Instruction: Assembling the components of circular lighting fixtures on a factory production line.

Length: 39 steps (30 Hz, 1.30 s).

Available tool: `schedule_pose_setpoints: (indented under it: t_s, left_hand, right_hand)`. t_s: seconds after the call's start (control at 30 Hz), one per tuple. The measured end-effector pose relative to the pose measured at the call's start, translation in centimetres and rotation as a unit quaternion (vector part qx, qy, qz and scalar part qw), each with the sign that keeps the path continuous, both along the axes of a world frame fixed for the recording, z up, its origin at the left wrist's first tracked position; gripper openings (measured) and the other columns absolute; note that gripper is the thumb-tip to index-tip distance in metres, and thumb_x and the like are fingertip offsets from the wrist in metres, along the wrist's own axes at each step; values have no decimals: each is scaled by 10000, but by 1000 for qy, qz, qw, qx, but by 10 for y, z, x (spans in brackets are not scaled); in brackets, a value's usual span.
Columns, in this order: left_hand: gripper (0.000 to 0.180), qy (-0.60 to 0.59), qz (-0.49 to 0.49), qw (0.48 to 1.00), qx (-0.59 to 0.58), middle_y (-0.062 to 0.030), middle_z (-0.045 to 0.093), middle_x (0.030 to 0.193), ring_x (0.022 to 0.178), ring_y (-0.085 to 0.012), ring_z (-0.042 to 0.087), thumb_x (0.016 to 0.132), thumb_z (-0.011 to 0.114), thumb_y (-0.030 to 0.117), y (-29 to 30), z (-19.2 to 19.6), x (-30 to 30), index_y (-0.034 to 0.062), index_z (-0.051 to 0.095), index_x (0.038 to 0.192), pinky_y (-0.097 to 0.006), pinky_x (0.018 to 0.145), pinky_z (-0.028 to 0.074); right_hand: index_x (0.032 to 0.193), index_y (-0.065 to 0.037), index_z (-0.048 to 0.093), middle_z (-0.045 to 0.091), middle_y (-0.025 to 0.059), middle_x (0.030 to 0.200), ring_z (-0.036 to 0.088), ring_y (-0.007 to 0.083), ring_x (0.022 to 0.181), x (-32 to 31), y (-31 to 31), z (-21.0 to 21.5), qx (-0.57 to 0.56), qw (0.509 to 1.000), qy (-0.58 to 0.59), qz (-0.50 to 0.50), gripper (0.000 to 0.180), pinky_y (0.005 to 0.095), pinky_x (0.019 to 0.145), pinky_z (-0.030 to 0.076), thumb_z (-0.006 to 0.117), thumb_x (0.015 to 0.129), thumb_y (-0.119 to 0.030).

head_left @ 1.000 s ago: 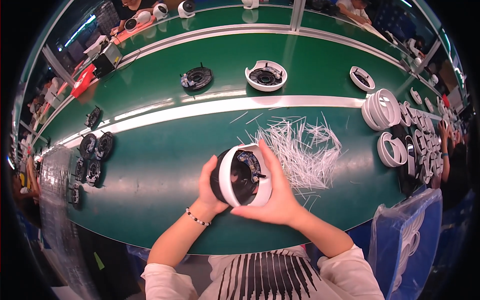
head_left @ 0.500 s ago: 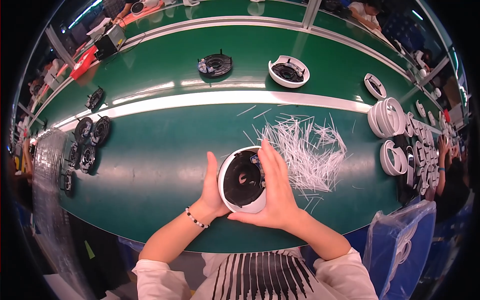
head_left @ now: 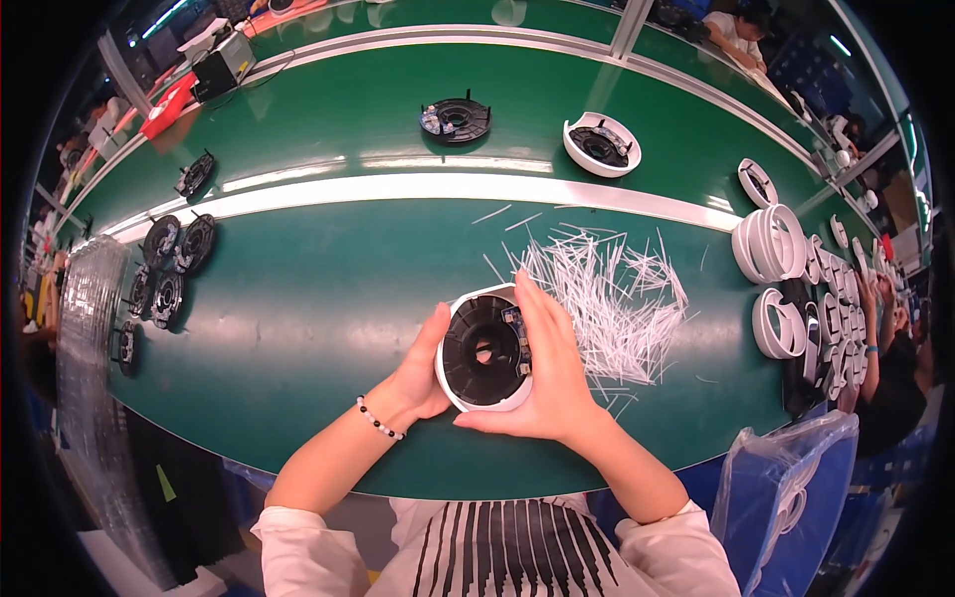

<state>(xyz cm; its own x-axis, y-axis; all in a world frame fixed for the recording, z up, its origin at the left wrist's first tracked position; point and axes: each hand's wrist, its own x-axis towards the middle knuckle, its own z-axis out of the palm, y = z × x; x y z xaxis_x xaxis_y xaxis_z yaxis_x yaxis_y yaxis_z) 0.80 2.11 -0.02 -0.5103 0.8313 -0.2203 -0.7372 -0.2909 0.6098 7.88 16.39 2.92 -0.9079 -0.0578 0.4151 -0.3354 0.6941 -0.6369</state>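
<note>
Above the middle of the table I hold a round white plastic housing with both hands. A black disc-shaped base with a hole in its centre sits inside its rim, and a small blue circuit board shows at the disc's right side. My left hand is wrapped round the left edge, thumb up along the side. From the right, my right hand grips the housing with its fingers over the rim and its thumb at the bottom. Just beyond the right hand lies a loose pile of thin white strips.
Several black discs stand at the table's left, beside clear plastic trays. White rings are stacked at the right. Past a pale rail, a green belt bears a black disc and a white housing. A plastic-lined blue bin is at lower right.
The housing has turned slightly in my hands, and its black disc faces me more squarely. My left thumb has come in closer to the rim. Parts on the belt have shifted right.
</note>
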Motion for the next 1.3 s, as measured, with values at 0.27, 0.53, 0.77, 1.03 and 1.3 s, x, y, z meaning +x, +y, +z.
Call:
schedule_pose_setpoints:
  t_s: [0.27,0.53,0.77,1.03,1.3]
  left_hand:
    - [486,-48,67,993,88,-118,514,1085,977,-221,519,759,479,300,4,10,0,40,419,1165,-366,856,430]
    - [623,-141,41,989,2,-137,490,1127,997,-267,519,776,339,530,0,25,-11,49,434,1159,-421,857,431]
    - [633,-133,-30,991,-11,-150,498,1106,980,-293,529,786,333,545,-12,13,-16,41,427,1157,-430,832,445]
    - [494,78,120,982,-125,-120,508,1088,850,-235,590,774,491,289,12,30,-32,75,377,1204,-321,488,542]
    - [381,252,199,917,-235,-102,542,990,764,-199,601,841,448,265,9,28,-164,96,352,1169,-249,508,539]
  right_hand:
    - [1286,12,199,230,257,1309,214,444,1202,-3,-7,-12,18,998,64,-20,1067,487,973,205,737,505,-479]
    - [1126,-43,446,473,125,1174,400,336,1116,0,-1,-9,45,988,151,8,662,502,959,225,752,562,-206]
    - [939,-59,566,571,92,1008,497,295,990,-1,-3,-1,-16,983,181,10,446,477,938,278,753,564,-210]
    - [1050,-72,519,504,115,1129,419,317,1097,11,44,31,41,975,207,-71,576,476,946,264,755,561,-262]
    - [916,5,551,528,151,1027,445,330,1004,72,254,23,222,789,173,-546,306,414,888,325,639,674,-161]
